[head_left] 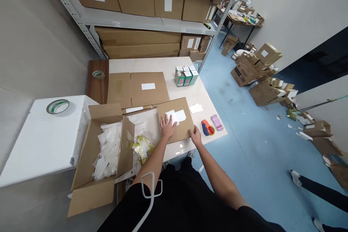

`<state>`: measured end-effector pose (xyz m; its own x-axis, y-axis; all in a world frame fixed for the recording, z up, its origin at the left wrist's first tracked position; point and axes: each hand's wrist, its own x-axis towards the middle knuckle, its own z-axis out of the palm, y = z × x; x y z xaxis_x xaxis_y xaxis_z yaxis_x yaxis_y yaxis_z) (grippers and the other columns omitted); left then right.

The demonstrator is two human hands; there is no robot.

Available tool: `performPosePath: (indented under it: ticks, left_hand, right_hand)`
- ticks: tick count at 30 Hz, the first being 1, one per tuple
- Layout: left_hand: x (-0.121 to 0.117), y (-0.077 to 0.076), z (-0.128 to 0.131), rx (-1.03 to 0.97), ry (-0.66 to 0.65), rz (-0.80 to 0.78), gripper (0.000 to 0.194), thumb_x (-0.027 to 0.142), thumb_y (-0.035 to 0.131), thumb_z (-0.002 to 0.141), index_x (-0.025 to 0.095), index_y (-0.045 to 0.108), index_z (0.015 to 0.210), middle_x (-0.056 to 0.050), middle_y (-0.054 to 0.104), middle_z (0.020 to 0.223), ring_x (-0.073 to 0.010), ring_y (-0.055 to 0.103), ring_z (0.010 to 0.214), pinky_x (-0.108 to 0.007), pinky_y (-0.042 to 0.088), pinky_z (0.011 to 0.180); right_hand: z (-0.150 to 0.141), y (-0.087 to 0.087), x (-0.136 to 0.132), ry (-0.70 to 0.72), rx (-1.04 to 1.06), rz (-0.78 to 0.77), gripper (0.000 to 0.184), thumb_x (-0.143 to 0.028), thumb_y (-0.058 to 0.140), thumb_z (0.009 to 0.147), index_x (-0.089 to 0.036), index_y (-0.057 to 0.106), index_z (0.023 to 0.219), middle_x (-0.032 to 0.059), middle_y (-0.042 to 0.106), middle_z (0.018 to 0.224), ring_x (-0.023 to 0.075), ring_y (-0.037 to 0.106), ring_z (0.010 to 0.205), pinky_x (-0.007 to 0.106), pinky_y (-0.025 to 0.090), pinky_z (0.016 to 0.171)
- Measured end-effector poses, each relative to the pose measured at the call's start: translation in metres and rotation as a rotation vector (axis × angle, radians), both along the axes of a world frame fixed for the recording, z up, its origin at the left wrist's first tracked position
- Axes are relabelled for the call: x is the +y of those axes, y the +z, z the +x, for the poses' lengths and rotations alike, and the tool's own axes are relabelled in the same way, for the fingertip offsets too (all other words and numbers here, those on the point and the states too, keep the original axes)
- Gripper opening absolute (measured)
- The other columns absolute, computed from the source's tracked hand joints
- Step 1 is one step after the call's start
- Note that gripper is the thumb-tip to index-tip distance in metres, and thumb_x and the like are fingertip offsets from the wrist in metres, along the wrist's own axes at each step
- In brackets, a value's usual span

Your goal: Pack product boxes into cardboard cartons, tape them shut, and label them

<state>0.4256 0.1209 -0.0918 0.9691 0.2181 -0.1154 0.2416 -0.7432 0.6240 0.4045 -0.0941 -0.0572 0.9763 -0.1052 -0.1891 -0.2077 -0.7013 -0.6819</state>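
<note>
A person works with two bare hands at a pale counter [202, 96], seen here from within the room. The flat cardboard piece [181, 132] lies by the counter's near edge, with overlapping white slips [179, 116] on its upper face. The left hand [167, 129] presses down with fingers spread, fingertips at the slips, its grip released; the right hand [195, 136] grasps the cardboard's near right corner, thumb uppermost. Judging progress from the arrangement, the handling appears partway along: the slips are on the piece, though whether any is stuck down cannot be told, and the cardboard is flat, not folded into a box. Further loose slips [196, 108] lie toward the counter's right edge, apparently unused. Beyond, nearer the left edge, a larger flattened carton [146, 97] already bears a white label [148, 86]. Small green-and-white boxes [187, 79] stand at the far right corner; a red-and-blue tape dispenser [207, 128] and a blurred purple item [216, 122] occupy the near right corner. At the near left corner, an open carton [127, 145] holds white, crumpled material [107, 148], beside a clear bag [143, 147] with yellow markings.
</note>
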Motion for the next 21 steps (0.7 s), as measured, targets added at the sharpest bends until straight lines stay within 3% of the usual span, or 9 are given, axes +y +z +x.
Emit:
performPosePath:
  ticks: [2,6,10,13,16,19,21]
  left_hand:
    - [0.002,-0.005,-0.004,0.0,0.029,-0.049,0.073,0.054,0.046,0.102,0.025,0.032,0.168,-0.007,0.009,0.179,-0.0318,-0.007,0.164,-0.055,0.007,0.132]
    - [0.007,-0.012,-0.008,0.08,0.103,-0.28,0.071,0.047,0.039,0.106,0.021,0.023,0.17,-0.01,0.01,0.178,-0.0257,0.002,0.165,-0.049,0.014,0.132]
    - [0.015,-0.005,-0.014,0.068,0.166,-0.418,0.062,0.038,0.034,0.108,0.018,0.032,0.166,-0.01,0.027,0.175,-0.0194,0.019,0.163,-0.037,0.021,0.131]
    - [0.026,0.006,-0.024,0.06,0.311,-0.41,0.055,0.034,0.036,0.107,0.015,0.051,0.156,-0.015,0.052,0.16,-0.0227,0.044,0.152,-0.036,0.033,0.126]
    - [0.04,0.02,-0.042,-0.022,0.406,-0.455,0.052,0.037,0.037,0.107,0.019,0.057,0.152,-0.012,0.061,0.152,-0.0231,0.056,0.142,-0.034,0.042,0.12]
    - [0.047,0.038,-0.065,-0.107,0.315,-0.54,0.058,0.045,0.044,0.106,0.026,0.046,0.161,-0.007,0.056,0.158,-0.023,0.056,0.143,-0.033,0.046,0.116]
    - [0.044,0.049,-0.08,-0.088,0.17,-0.529,0.078,0.05,0.065,0.096,0.028,0.037,0.165,-0.009,0.046,0.166,-0.0275,0.051,0.147,-0.036,0.046,0.117]
  right_hand:
    - [-0.01,0.013,0.005,0.024,-0.078,-0.026,0.057,-0.04,0.054,0.096,-0.016,0.056,0.148,0.0144,0.066,0.141,0.0272,0.061,0.131,0.039,0.049,0.11]
    - [-0.018,0.04,0.016,0.215,-0.206,-0.128,0.052,-0.04,0.057,0.097,-0.019,0.063,0.144,0.0157,0.063,0.141,0.0303,0.055,0.137,0.044,0.045,0.116]
    - [-0.014,0.057,0.025,0.39,-0.225,-0.143,0.046,-0.037,0.054,0.1,-0.024,0.065,0.143,0.0127,0.066,0.139,0.0285,0.059,0.133,0.043,0.048,0.112]
    - [-0.013,0.058,0.031,0.559,-0.238,-0.132,0.043,-0.032,0.056,0.101,-0.028,0.066,0.142,0.0083,0.068,0.141,0.0306,0.05,0.145,0.049,0.042,0.118]
    - [-0.013,0.052,0.032,0.61,-0.26,-0.146,0.048,-0.031,0.059,0.099,-0.03,0.062,0.148,0.0073,0.059,0.154,0.0335,0.032,0.157,0.055,0.037,0.121]
    - [-0.01,0.042,0.025,0.571,-0.235,-0.17,0.069,-0.037,0.072,0.091,-0.03,0.052,0.156,0.0102,0.035,0.171,0.0379,0.023,0.161,0.057,0.037,0.122]
    - [-0.005,0.035,0.018,0.594,-0.151,-0.152,0.092,-0.038,0.084,0.08,-0.03,0.043,0.162,0.014,0.02,0.176,0.0401,0.026,0.16,0.056,0.041,0.12]
